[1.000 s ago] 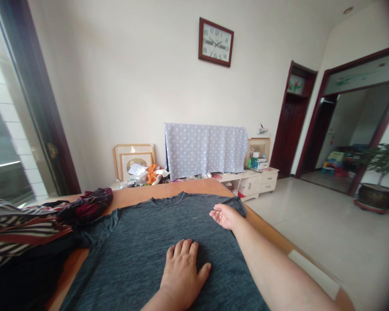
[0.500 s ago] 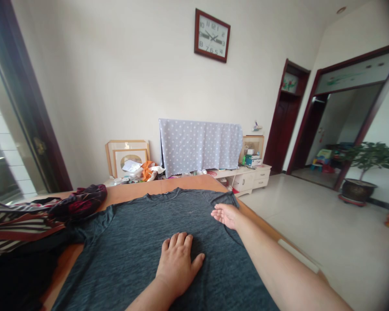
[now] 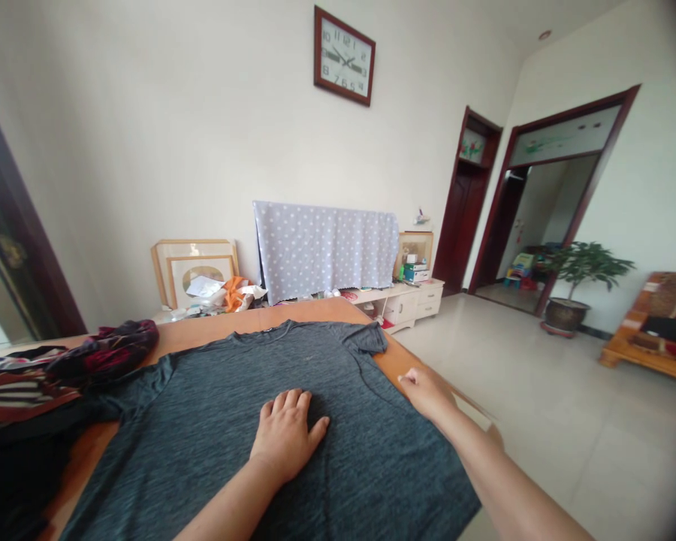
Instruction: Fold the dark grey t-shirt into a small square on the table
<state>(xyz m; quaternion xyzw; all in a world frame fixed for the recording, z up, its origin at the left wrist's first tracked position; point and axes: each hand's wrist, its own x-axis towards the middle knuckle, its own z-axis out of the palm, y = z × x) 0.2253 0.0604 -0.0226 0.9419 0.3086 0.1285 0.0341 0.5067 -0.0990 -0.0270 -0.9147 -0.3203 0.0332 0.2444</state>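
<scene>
A dark grey t-shirt lies spread flat, front up, on an orange-brown wooden table, with its collar toward the far wall. My left hand rests palm down on the middle of the shirt, fingers stretched out and slightly apart. My right hand is at the shirt's right side edge, just below the right sleeve. Its fingers are curled together at the cloth's edge, back of the hand up.
A heap of striped and dark red clothes lies on the table's left side. Beyond the table stands a low white cabinet with a dotted cloth and picture frames. Tiled floor, a potted plant and a wooden bench are on the right.
My right hand has drawn back from the shirt's right shoulder to its side edge, turned palm down and closed its fingers. The view has swung to the right. My left hand stays flat.
</scene>
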